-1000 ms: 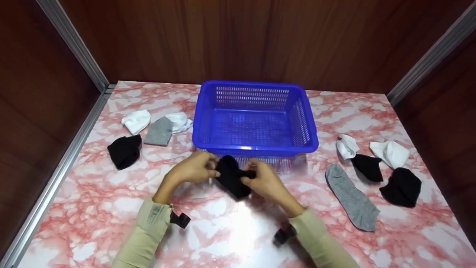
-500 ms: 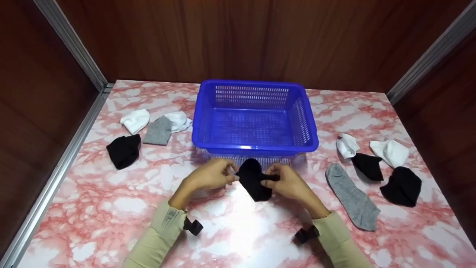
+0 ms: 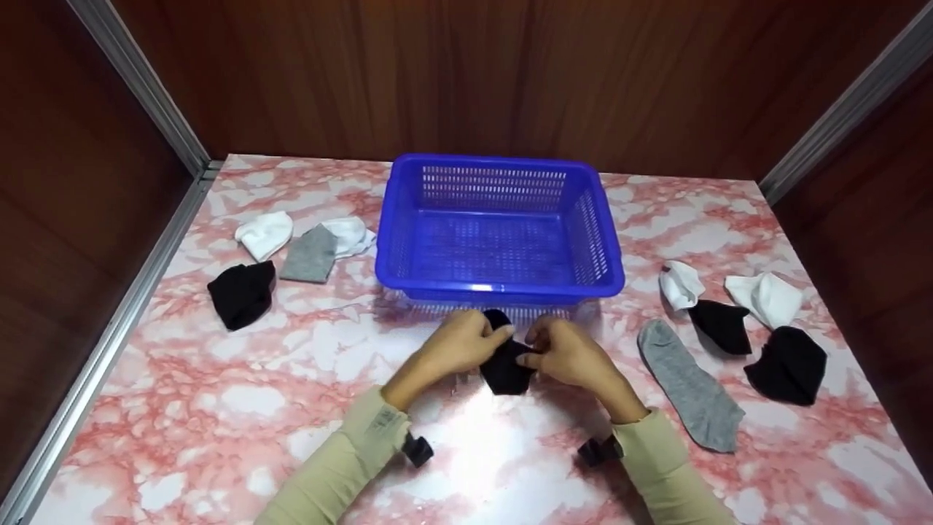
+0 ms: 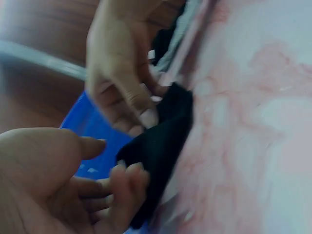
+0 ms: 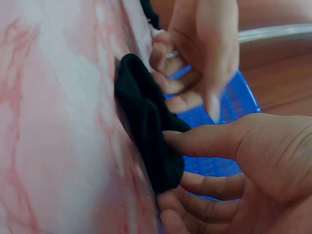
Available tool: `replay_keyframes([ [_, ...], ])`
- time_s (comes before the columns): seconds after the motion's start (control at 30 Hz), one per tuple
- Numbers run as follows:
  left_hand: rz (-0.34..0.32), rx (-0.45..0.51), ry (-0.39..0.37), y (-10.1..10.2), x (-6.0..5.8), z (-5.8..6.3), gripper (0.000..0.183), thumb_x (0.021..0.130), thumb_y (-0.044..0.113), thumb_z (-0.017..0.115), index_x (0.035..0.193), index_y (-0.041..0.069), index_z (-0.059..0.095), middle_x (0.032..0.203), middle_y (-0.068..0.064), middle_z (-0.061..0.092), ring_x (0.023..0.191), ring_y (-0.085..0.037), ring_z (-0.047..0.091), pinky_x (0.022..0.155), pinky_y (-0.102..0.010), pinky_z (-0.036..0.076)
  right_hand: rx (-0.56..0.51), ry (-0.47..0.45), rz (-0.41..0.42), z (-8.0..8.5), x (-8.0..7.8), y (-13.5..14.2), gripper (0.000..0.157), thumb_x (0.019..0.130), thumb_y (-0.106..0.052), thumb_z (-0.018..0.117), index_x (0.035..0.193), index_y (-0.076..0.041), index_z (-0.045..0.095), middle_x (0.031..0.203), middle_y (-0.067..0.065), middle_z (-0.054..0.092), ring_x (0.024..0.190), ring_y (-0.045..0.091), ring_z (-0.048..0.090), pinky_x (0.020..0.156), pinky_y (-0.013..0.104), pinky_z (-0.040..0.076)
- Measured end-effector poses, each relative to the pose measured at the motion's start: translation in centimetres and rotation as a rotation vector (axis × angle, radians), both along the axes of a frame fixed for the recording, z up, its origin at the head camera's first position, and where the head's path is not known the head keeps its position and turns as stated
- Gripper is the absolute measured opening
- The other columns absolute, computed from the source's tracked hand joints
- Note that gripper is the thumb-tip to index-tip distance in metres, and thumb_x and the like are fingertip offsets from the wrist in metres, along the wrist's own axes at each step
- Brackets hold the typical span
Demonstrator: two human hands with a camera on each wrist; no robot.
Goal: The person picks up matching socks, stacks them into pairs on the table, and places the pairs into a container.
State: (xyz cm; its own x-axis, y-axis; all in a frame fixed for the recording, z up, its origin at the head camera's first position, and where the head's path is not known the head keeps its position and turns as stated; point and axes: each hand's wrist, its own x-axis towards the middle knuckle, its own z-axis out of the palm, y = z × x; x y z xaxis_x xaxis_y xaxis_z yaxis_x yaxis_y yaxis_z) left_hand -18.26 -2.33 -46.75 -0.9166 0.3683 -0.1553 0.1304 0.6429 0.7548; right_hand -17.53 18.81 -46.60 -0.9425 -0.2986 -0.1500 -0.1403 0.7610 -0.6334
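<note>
1. Black soft-fabric sock (image 3: pixel 504 372) is between the two hands, just before the near side of the basket; whether it rests on the table, I cannot tell.
2. Right hand (image 3: pixel 572 354) pinches this sock, thumb on top and fingers below.
3. Left hand (image 3: pixel 466 341) is at its other side; the thumb stands apart from the half-bent fingers, and I see no pinch.
4. Blue rectangular plastic basket (image 3: pixel 503 289) stands toward the far edge of the red-and-white marbled table (image 3: pixel 240 437).
5. Near the left edge lie four socks: two white ones (image 3: pixel 264 235), one black one (image 3: pixel 242 294) and one grey one (image 3: pixel 309 255).
6. Toward the right edge lie five: two white ones (image 3: pixel 767 299), two black ones (image 3: pixel 787 366) and one long grey one, laid flat (image 3: pixel 691 386).
7. As I judge, the work is at an early point: one sock is being handled, its shaping seems not finished, and nine others wait outside the basket.
8. Counted together: four white, four black (the held one included, if it is single), two grey, one basket.
</note>
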Motion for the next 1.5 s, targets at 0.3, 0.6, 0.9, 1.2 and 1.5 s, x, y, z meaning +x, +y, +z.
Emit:
replay_keyframes([
  [0.3, 0.085, -0.125, 0.084, 1.9, -0.2, -0.3, 0.040, 0.101, 0.031, 0.066, 0.065, 0.017, 0.055, 0.062, 0.003, 0.052, 0.053, -0.012, 0.051, 0.047, -0.025, 0.041, 0.024, 0.061, 0.045, -0.4, 0.3, -0.1, 0.024, 0.080, -0.013, 0.087, 0.097, -0.005, 0.071, 0.082, 0.006, 0.071, 0.075, 0.015, 0.060, 0.069, 0.033, 0.051],
  [0.6, 0.071, -0.050, 0.055, 1.6, -0.3, 0.0, 0.052, 0.103, 0.042, 0.064, 0.059, 0.019, 0.050, 0.054, 0.007, 0.049, 0.044, -0.006, 0.045, 0.039, -0.020, 0.035, 0.018, 0.030, 0.075, -0.3, 0.3, 0.2, 0.025, 0.082, -0.012, 0.086, 0.098, -0.005, 0.069, 0.082, 0.004, 0.069, 0.076, 0.013, 0.058, 0.070, 0.033, 0.049],
  [0.9, 0.103, -0.249, 0.146, 2.8, -0.8, -0.4, 0.043, 0.099, 0.042, 0.067, 0.065, 0.019, 0.054, 0.064, 0.002, 0.055, 0.055, -0.014, 0.052, 0.050, -0.026, 0.040, 0.011, -0.016, 0.075, -0.6, 0.1, 0.0, 0.024, 0.083, -0.012, 0.085, 0.099, -0.006, 0.068, 0.081, 0.001, 0.064, 0.075, 0.014, 0.056, 0.069, 0.032, 0.047],
  [1.2, 0.080, -0.087, 0.081, 0.3, 0.1, 1.2, 0.043, 0.094, 0.022, 0.067, 0.058, 0.024, 0.044, 0.055, 0.011, 0.045, 0.050, -0.007, 0.047, 0.050, -0.023, 0.039, -0.014, -0.060, 0.087, 0.1, -0.5, 1.1, 0.026, 0.082, -0.014, 0.086, 0.097, -0.004, 0.068, 0.083, 0.004, 0.065, 0.078, 0.015, 0.057, 0.072, 0.032, 0.048],
  [1.5, 0.120, -0.147, 0.182, -3.7, 1.9, 2.9, 0.046, 0.091, 0.023, 0.067, 0.054, 0.024, 0.038, 0.051, 0.011, 0.033, 0.050, -0.010, 0.036, 0.050, -0.028, 0.033, -0.001, -0.068, 0.089, 1.2, -1.1, 3.0, 0.025, 0.083, -0.011, 0.085, 0.099, -0.001, 0.069, 0.082, 0.004, 0.065, 0.081, 0.018, 0.059, 0.077, 0.035, 0.051],
])
